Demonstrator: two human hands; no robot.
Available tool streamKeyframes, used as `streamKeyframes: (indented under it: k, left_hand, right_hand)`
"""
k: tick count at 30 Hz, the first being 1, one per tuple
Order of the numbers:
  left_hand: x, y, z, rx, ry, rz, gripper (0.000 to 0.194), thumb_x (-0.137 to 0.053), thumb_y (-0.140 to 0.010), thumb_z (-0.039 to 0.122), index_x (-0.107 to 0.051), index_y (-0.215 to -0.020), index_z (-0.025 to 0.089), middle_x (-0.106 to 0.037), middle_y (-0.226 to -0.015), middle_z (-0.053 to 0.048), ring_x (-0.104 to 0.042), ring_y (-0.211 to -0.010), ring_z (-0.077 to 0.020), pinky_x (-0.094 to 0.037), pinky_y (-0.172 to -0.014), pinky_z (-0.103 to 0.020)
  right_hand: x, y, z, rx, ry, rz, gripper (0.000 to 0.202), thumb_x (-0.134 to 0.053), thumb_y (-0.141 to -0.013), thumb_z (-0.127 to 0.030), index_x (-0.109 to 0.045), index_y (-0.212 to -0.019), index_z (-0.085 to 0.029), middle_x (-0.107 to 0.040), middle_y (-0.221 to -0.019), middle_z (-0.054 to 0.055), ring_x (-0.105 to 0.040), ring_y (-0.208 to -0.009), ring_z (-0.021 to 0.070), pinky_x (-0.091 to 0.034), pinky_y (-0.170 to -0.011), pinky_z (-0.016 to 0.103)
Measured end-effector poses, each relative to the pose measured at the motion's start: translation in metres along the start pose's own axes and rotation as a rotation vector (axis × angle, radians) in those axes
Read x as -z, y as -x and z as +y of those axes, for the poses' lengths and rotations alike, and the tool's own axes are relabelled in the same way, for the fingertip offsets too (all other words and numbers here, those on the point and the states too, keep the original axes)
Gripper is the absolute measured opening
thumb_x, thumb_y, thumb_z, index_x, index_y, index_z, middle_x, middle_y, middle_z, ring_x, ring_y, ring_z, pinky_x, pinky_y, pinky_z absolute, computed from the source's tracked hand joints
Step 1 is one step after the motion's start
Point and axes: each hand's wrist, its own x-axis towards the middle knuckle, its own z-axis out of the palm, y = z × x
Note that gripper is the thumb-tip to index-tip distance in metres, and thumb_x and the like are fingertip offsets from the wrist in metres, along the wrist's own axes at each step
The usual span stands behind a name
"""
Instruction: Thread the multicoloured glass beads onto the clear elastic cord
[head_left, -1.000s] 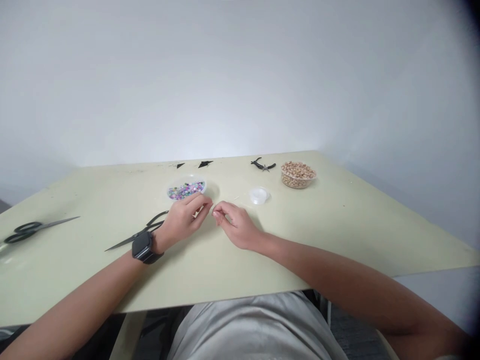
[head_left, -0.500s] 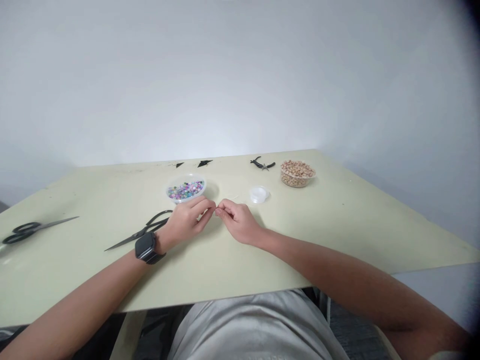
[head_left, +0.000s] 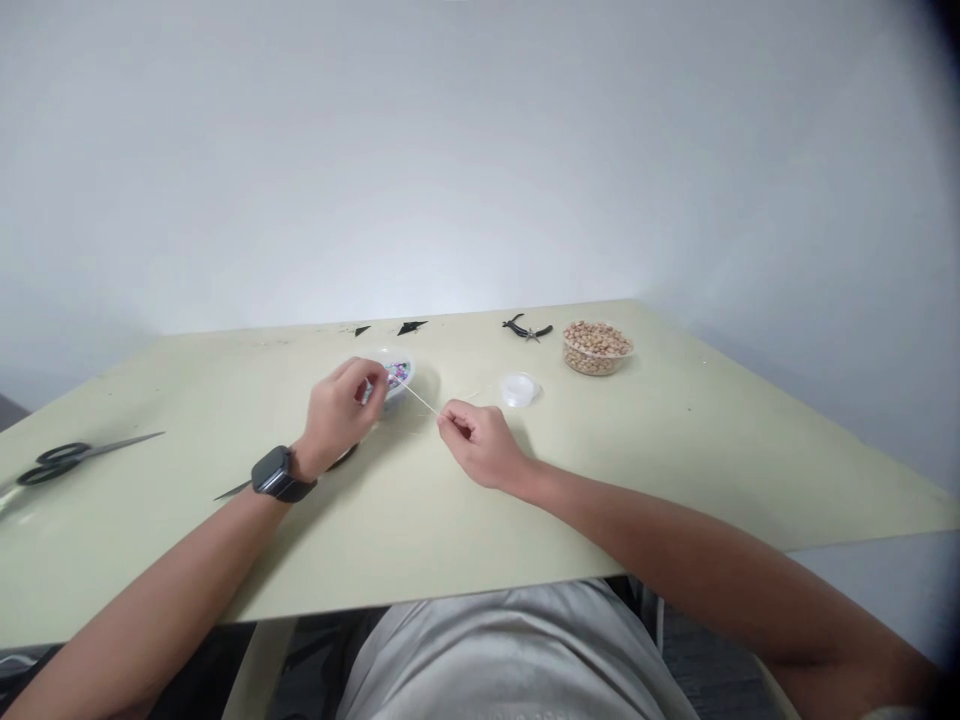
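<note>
A thin pale string [head_left: 418,397] runs taut between my two hands above the table. My left hand [head_left: 341,412], with a dark watch on its wrist, pinches the string's left end in front of the bowl of colourful beads [head_left: 399,372], hiding much of it. Lower and to the right, my right hand [head_left: 484,442] has thumb and forefinger closed on the other end. Just behind my right hand lies a small clear round container [head_left: 519,389]. Scissors [head_left: 234,491] lie partly hidden under my left wrist and hand.
Another pair of scissors [head_left: 82,455] lies at the far left. Black-handled pliers [head_left: 528,328] and a clear bowl of light brown pieces [head_left: 597,349] are at the back right. Small black scraps [head_left: 411,327] lie near the back edge [head_left: 457,315].
My left hand has moved up and to the left, away from my right hand, and the string now shows stretched between them. My right hand has barely moved.
</note>
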Motion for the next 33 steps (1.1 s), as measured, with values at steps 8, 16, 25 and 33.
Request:
streamKeyframes:
  k: [8, 16, 25, 33]
  left_hand:
    - [0.023, -0.016, -0.033, 0.222, -0.175, 0.219, 0.01, -0.058, -0.094, 0.023, -0.064, -0.088, 0.017, -0.063, -0.078, -0.001, -0.055, -0.064, -0.0129, -0.044, -0.067, -0.03]
    - [0.043, -0.022, -0.08, 0.371, -0.314, 0.239, 0.009, -0.062, -0.09, 0.022, -0.065, -0.089, 0.014, -0.061, -0.08, 0.0, -0.053, -0.069, -0.0125, -0.041, -0.073, -0.028]
    - [0.053, -0.017, -0.116, 0.492, -0.363, 0.248, 0.01, -0.061, -0.089, 0.021, -0.065, -0.088, 0.013, -0.056, -0.073, 0.002, -0.052, -0.068, -0.0127, -0.039, -0.073, -0.028]
    - [0.038, -0.017, -0.078, 0.33, -0.245, 0.221, 0.017, -0.06, -0.097, 0.028, -0.068, -0.094, 0.013, -0.064, -0.079, -0.001, -0.056, -0.065, -0.0113, -0.043, -0.068, -0.027]
  right_hand:
    - [-0.001, -0.003, 0.008, -0.006, -0.007, 0.098, 0.032, -0.051, -0.095, -0.028, -0.038, -0.066, -0.022, -0.034, -0.057, -0.006, -0.032, -0.055, 0.0105, -0.026, -0.054, 0.028]
    - [-0.003, 0.002, 0.003, 0.0, -0.008, 0.058, 0.031, -0.056, -0.084, -0.021, -0.035, -0.061, -0.021, -0.034, -0.055, -0.006, -0.031, -0.054, 0.0096, -0.024, -0.052, 0.027]
    - [-0.002, 0.002, 0.004, -0.002, -0.036, 0.092, 0.029, -0.05, -0.098, -0.03, -0.046, -0.07, -0.021, -0.037, -0.059, -0.006, -0.034, -0.055, 0.0102, -0.028, -0.054, 0.027]
    - [-0.001, -0.004, 0.001, -0.072, -0.097, 0.214, 0.017, -0.048, -0.101, -0.03, -0.053, -0.115, -0.022, -0.035, -0.054, -0.011, -0.036, -0.048, 0.0113, -0.027, -0.052, 0.026]
